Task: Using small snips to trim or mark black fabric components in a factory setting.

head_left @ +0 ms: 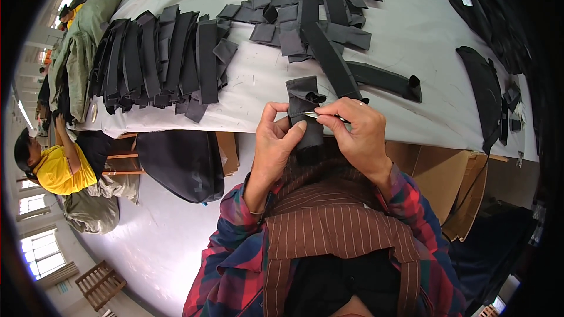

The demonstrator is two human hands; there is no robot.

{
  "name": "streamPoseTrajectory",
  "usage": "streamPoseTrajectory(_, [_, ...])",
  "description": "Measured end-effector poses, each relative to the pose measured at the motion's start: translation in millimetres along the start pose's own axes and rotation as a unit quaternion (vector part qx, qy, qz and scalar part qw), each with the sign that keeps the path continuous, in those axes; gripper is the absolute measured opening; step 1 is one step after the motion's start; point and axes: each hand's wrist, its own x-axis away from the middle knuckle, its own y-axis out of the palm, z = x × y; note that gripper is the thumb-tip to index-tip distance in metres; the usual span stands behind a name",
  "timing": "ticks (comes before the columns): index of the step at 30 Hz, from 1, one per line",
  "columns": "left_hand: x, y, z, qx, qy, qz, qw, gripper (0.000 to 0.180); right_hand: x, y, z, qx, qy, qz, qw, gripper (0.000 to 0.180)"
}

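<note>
"Working the strip (301, 105) by the surface's (247, 100) edge, what are we risking?"
"Left hand (274, 144) is pinching it, right hand (361, 132) gripping a tool (311, 114); slipping, we're risking our nearby thumb (298, 130)."

Head view, looking down (fisheye), close
</note>
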Motion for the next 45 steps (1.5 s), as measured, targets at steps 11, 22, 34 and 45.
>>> streamPoseTrajectory(11, [-0.6, -3.1, -4.1, -0.087, 0.031, 0.006, 0.996, 0.037, -3.8, 2.5, -1.8, -0.005, 0.018, -0.026, 0.999, 0.009])
streamPoseTrajectory(22, [0.2, -0.7, -1.9, -0.1, 0.025, 0.003, 0.995, 0.036, -4.0, 4.4, -0.9, -0.016, 0.012, -0.018, 1.0, 0.009])
streamPoseTrajectory(34, [4.1, 2.7, 4.8, -0.066, -0.018, -0.011, 0.998, 0.038, -14.8, 7.5, -3.5, -0.06, 0.019, 0.075, 0.995, 0.013])
streamPoseTrajectory(45, [6.7, 11.2, 10.2, -0.075, -0.035, -0.086, 0.993, 0.045, -40.8, -0.1, 19.5, -0.204, 0.15, 0.065, 0.965, 0.014])
